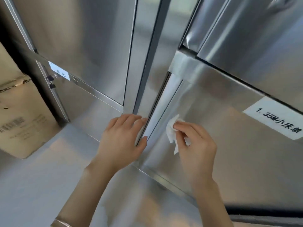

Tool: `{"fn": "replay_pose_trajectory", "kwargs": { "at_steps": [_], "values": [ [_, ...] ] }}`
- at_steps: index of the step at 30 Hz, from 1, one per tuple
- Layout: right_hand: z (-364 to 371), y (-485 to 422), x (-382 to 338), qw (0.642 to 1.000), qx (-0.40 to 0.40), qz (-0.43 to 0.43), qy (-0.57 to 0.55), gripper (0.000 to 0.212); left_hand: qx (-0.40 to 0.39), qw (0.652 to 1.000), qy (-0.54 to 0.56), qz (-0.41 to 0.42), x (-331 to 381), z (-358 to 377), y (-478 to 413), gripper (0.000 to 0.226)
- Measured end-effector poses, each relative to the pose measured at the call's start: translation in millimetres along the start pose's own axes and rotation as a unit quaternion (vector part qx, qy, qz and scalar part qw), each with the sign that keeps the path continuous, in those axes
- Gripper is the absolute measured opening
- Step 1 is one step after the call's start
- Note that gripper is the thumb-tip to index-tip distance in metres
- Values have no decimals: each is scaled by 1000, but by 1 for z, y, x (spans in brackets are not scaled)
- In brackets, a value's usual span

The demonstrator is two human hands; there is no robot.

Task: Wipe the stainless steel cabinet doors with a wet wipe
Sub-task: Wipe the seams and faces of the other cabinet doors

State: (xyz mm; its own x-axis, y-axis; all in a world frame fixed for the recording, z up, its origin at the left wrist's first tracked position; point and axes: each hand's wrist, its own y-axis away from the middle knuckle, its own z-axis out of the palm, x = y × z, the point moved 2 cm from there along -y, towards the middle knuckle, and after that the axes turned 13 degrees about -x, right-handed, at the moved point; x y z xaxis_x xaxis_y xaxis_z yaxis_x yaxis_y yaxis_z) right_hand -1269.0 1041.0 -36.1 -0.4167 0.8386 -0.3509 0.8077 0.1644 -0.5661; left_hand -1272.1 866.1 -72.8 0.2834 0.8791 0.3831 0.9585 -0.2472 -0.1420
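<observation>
- Grip of the left hand (122,141) is on the left edge of the lower right door (221,145): the fingers curl round behind the edge and the thumb lies on the front.
- The right hand (196,145) pinches the wet wipe (171,131) (white, crumpled) between thumb and fingertips, low on that door's face, just beside the left edge.
- A white label (277,122) with black print sits higher on the same door, to the right of the wet wipe.
- The left cabinet carries a smaller label (59,71) with a dark padlock (50,79) just below.
- A cardboard box (19,115) stands on the grey floor (41,177) at far left.
</observation>
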Motion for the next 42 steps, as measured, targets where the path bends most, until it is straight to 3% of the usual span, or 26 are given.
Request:
{"fn": "replay_pose_trajectory", "kwargs": {
  "at_steps": [5, 10, 18, 25, 31, 39, 42],
  "values": [
    [65, 20, 62, 995, 53, -78, 13, 17, 67, 995, -19, 72, -23, 104, -27, 49],
    [115, 50, 104, 980, 110, -162, 36, 14, 140, 970, -110, 163, -53, 181, -47, 42],
    [162, 53, 128, 927, 214, -278, 135, 12, 298, 907, -157, 252, -79, 215, -75, 41],
    [157, 43, 119, 891, 249, -320, 206, 10, 414, 862, -86, 280, -99, 229, -93, 52],
    [159, 35, 127, 876, 248, -304, 280, 10, 423, 863, -55, 271, -94, 223, -109, 66],
    [182, 22, 125, 869, 212, -312, 319, 12, 411, 857, -93, 298, -103, 216, -113, 66],
    [179, 22, 132, 847, 202, -338, 357, 14, 414, 847, -96, 320, -104, 212, -118, 65]
  ]
}}
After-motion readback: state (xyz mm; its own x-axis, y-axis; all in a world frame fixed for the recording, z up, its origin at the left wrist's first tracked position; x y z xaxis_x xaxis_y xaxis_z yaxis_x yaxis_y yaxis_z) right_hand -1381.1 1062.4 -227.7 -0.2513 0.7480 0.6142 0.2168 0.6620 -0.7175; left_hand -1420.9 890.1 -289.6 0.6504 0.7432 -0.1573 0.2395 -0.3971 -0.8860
